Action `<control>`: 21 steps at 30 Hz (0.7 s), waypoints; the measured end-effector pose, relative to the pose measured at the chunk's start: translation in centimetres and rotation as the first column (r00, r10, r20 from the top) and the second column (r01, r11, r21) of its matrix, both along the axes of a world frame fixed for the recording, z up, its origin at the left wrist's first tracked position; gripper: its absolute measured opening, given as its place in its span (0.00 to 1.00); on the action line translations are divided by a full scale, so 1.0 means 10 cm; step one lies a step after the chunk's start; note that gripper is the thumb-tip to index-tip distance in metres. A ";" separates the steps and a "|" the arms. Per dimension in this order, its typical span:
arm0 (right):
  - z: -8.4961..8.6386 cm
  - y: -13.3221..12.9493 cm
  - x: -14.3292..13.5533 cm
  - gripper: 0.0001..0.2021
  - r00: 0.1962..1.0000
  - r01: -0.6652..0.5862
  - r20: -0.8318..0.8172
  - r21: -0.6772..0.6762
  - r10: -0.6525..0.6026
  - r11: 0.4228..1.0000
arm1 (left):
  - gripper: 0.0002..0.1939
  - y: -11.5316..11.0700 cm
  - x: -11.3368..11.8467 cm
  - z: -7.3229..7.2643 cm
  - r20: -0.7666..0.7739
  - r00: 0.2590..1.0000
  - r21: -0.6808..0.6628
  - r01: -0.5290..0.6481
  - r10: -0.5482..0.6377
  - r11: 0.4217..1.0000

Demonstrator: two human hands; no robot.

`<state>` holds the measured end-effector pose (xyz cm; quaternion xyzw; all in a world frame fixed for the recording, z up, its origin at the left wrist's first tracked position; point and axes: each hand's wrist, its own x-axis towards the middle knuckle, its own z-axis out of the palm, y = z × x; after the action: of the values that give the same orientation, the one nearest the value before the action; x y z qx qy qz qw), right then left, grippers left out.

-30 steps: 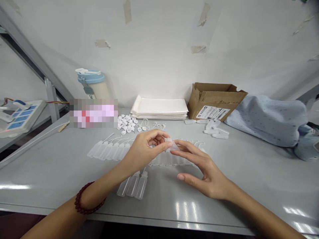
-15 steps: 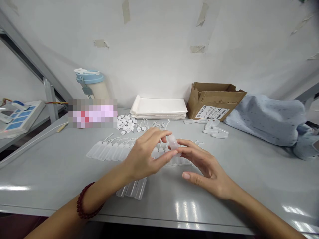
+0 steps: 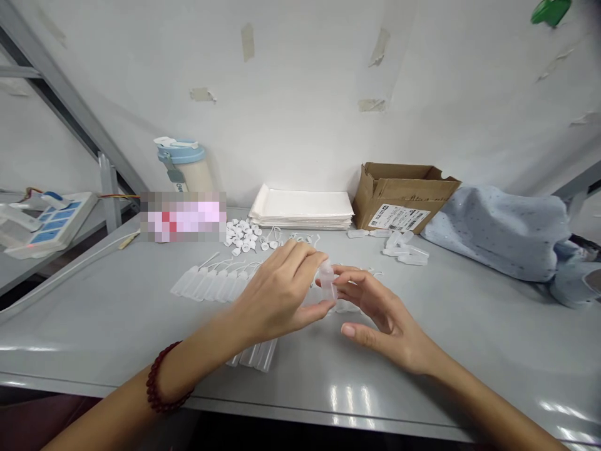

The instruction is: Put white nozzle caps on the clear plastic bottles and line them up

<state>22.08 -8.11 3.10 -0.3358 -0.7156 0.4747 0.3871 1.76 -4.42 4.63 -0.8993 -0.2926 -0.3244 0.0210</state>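
Observation:
Between the thumb and fingertips of my left hand (image 3: 282,291) is a small translucent bottle (image 3: 327,282), held nearly upright above the table. My right hand (image 3: 382,313) is just to its right, thumb and fingers apart, fingertips close to the bottle; whether they touch it I cannot tell. Behind and left of my left hand lies a row of translucent bottles with white strings (image 3: 211,285), partly hidden by the hands. Several more bottles (image 3: 263,355) lie below my left forearm and wrist.
White caps (image 3: 241,235) lie in a pile behind the row. At the back stand a white stack (image 3: 303,208), a cardboard box (image 3: 404,194) and a tumbler (image 3: 185,166). Loose bottles (image 3: 406,250) lie before the box, blue cloth (image 3: 502,232) to its right.
The bottle in my left hand has turned more upright, and my left thumb has moved slightly lower. My right hand has stayed nearly in place. The camera view has shifted a little.

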 end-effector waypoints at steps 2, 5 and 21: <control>0.01 0.00 0.00 0.21 0.999 0.004 -0.033 0.010 -0.004 1.000 | 0.19 -0.05 -0.01 0.02 -0.005 1.000 -0.029 0.023 -0.023 0.999; 0.04 -0.01 0.01 0.25 1.000 -0.014 0.000 0.049 0.014 0.999 | 0.23 -0.14 -0.03 0.02 -0.033 0.998 -0.085 0.045 -0.048 0.995; 0.06 -0.01 0.01 0.22 0.977 -0.205 0.072 0.075 0.200 0.976 | 0.21 -0.36 -0.24 0.00 -0.069 0.997 -0.284 0.017 -0.039 0.959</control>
<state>22.21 -8.23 3.70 -0.2598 -0.7771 0.4709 0.3270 -0.68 -8.02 4.66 -0.9084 -0.3224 -0.2460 -0.1018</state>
